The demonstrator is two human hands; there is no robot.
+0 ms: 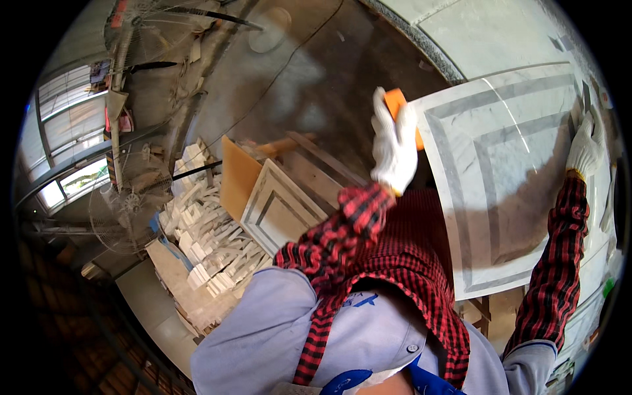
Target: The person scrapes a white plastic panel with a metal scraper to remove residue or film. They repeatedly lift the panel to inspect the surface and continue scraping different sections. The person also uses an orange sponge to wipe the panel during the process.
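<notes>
My left hand [394, 153], in a white knit glove, is closed round an orange block [395, 102] at the left edge of a glossy panel [461, 204]. This panel looks like a marble-patterned tile, white with nested grey bands. A dark reflection covers part of its surface. At the panel's far right edge rests my right hand [584, 150], also gloved in white, its fingers stretched out along the border. The undersides of those fingers are hidden. Both forearms wear red-and-black checked sleeves.
A pale worktop [480, 39] lies beyond the panel. To my left, a similar banded tile [283, 204] leans beside a tan board [238, 178], near a heap of pale strips [204, 230]. A caged fan [128, 204] stands farther left, and a cable [276, 78] crosses the floor.
</notes>
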